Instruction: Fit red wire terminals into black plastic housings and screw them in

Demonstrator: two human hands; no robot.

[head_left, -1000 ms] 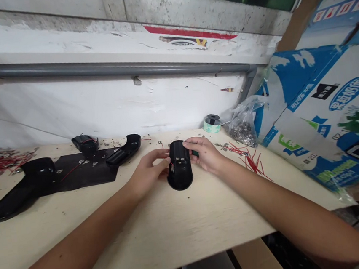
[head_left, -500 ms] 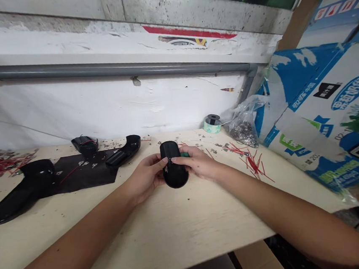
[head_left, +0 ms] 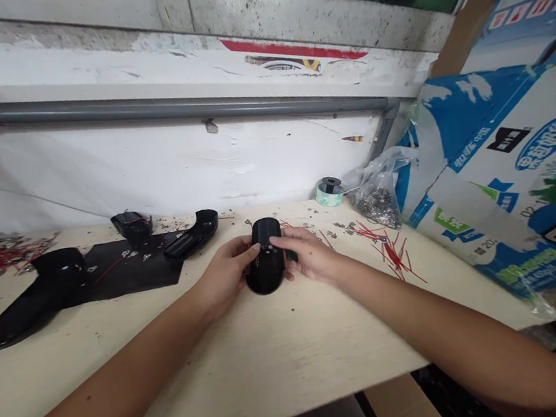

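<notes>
A glossy black plastic shell, rounded at its near end, is held between my two hands above the table. On its left edge, my left hand is closed with the thumb laid over the rim. Against the opposite side, my right hand grips it, thumb on the inner face. Small metallic bits show inside the shell near both thumbs, too small to name. Part of a green object peeks out by my right fingers; its kind is hidden.
Similar black shells lie left, around a black sheet. Red wires are piled far left, more red wires right. A tape roll and a plastic bag of metal parts stand near a printed carton.
The black shell has turned slightly in my hands, its near end swinging left and its far end a little right. My right thumb has shifted slightly up along it.
</notes>
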